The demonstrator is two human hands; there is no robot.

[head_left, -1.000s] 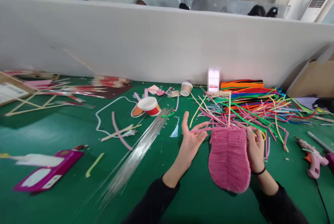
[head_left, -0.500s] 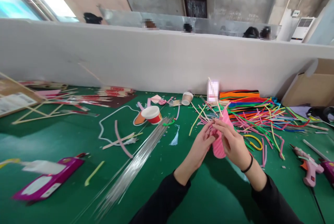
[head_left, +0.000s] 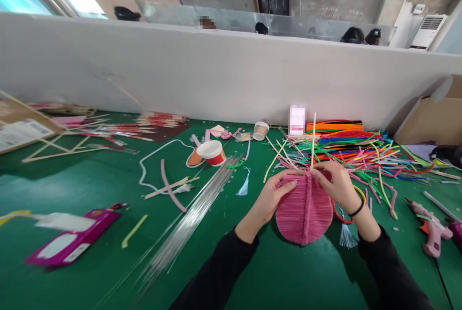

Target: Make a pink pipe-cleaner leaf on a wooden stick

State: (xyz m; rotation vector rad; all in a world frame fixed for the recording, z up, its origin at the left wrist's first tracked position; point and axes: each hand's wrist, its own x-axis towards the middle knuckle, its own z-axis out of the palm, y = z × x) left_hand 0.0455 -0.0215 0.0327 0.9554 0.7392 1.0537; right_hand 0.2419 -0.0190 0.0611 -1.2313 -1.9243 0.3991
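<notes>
Between my hands is a round pink pipe-cleaner fan (head_left: 294, 213), its flat, ribbed face turned towards me and a raised pink strip running down its middle. A thin wooden stick (head_left: 313, 139) points up from its top edge. My left hand (head_left: 274, 194) grips the upper left rim, thumb on the front. My right hand (head_left: 335, 182) pinches the top by the foot of the stick; its fingertips partly cover that joint. Below my right wrist a pale blue tassel (head_left: 347, 238) hangs beside a red and yellow loop (head_left: 341, 216), partly behind the fan.
Loose coloured pipe cleaners (head_left: 361, 151) are heaped behind my hands. A pink glue gun (head_left: 431, 228) lies at right. Left of me are thin metal wires (head_left: 191, 221), a paper cup (head_left: 212, 155), another blue tassel (head_left: 244, 184) and a purple tool (head_left: 72, 238). A white partition (head_left: 202, 74) stands behind.
The fan has turned from nearly edge-on to face me and come slightly lower. My hands have spread apart along its top edge, and the stick now stands upright.
</notes>
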